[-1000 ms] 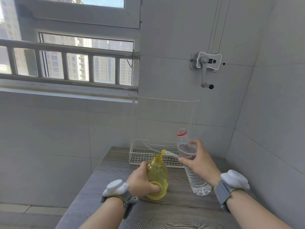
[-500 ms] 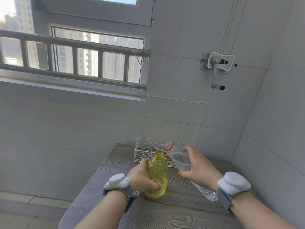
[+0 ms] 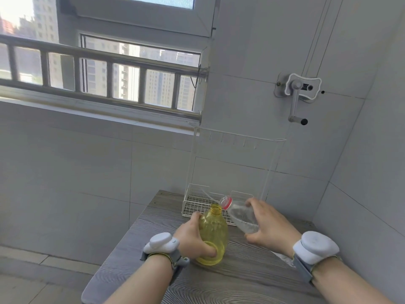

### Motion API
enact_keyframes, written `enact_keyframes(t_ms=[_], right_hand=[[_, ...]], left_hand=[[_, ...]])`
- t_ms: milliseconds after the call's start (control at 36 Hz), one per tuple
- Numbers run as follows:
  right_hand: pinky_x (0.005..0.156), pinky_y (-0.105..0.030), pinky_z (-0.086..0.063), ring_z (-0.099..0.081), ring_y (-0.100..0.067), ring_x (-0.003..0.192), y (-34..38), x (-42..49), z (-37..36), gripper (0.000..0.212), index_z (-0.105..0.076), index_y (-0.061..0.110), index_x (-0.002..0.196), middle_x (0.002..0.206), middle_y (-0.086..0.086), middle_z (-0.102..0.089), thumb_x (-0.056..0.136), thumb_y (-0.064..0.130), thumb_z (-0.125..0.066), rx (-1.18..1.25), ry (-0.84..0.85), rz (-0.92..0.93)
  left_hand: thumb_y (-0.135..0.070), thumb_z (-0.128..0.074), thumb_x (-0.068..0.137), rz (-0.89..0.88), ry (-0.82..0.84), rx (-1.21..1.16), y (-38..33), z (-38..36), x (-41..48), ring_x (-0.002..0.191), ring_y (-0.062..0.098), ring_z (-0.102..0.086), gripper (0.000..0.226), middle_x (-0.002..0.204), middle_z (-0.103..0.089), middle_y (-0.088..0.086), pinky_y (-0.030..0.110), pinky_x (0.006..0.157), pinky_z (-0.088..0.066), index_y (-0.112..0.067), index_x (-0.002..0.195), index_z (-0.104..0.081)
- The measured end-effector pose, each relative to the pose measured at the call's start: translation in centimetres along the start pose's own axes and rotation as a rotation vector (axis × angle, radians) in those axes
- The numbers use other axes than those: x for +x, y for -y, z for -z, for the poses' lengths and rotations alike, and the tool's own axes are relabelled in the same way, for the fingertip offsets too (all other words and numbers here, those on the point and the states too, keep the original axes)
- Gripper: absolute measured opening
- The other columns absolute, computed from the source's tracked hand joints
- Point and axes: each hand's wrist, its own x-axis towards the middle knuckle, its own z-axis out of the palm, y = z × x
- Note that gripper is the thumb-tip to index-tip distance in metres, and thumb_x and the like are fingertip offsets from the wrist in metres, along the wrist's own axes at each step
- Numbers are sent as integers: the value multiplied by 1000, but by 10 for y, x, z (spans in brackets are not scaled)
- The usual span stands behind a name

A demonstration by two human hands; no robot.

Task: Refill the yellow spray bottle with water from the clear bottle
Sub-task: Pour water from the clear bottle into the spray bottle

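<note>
The yellow spray bottle (image 3: 213, 231) stands upright on the grey wood-grain table (image 3: 241, 279) with its neck open and no spray head on it. My left hand (image 3: 192, 238) grips its lower body. My right hand (image 3: 266, 224) holds the clear bottle (image 3: 240, 215) tilted steeply to the left, its red-ringed mouth right at the yellow bottle's opening. Water sits in the clear bottle's body; its far end is hidden behind my right wrist.
A white wire rack (image 3: 198, 205) stands at the table's far edge against the tiled wall, with a thin tube lying in its basket. A wall-mounted crank handle (image 3: 295, 99) hangs above on the right. The window railing (image 3: 98, 62) runs along the left.
My right hand has tipped the clear bottle from upright over to the left, bringing its mouth down to the yellow bottle's neck. My left hand has kept its grip on the yellow bottle.
</note>
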Motion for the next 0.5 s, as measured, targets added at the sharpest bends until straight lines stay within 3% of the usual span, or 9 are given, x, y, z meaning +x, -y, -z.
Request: enact_keyframes(t_ms=[306,500], right_hand=[[86,-30,-46,-48,-15,106,0,0,6,67,-34,25,129,121,3,-47,71,36,-65,-58,11,26],[84,-30,-45,-48,-17,108,0,0,12,64,-35,25,128,120,3,-47,73,34,-65,-107,17,29]], left_hand=[[-36,-83,63,8,6,7,2,-2,2,94,12,-61,85,103,-58,-10,25,78,-56,-24,132,-35],[-40,-83,58,22,14,-7,4,-2,3,91,11,-62,82,99,-60,-12,32,82,-59,-27,126,-37]])
